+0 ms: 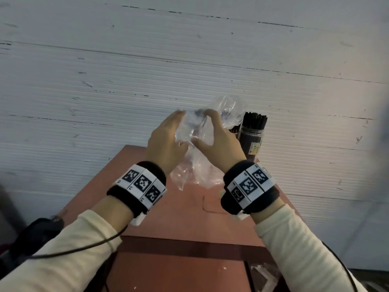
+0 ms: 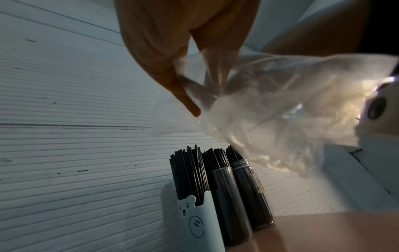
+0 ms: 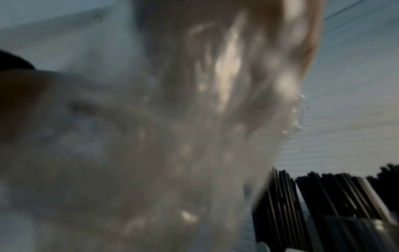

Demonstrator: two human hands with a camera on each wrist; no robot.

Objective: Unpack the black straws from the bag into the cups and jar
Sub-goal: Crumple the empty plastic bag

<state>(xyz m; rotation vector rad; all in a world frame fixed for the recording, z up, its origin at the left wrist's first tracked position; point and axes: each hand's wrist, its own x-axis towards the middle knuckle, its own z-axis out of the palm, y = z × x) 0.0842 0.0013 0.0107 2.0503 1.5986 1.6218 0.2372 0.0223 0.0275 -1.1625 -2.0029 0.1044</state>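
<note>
The clear plastic bag (image 1: pixel 195 131) is crumpled and held in the air between both hands, above the far end of the reddish table (image 1: pixel 185 218). No straws show inside it. The left hand (image 1: pixel 166 140) lies along its left side with fingers nearly straight, and the wrist view shows fingertips (image 2: pixel 190 105) pinching a fold. The right hand (image 1: pixel 221 135) curls round the bag's right side, thumb below. Behind it, black straws (image 2: pixel 190 172) stand upright in a bear-printed cup (image 2: pixel 200 221), a clear cup (image 2: pixel 228 204) and a threaded jar (image 2: pixel 252 192), touching in a row against the ribbed white wall (image 1: pixel 105 81).
</note>
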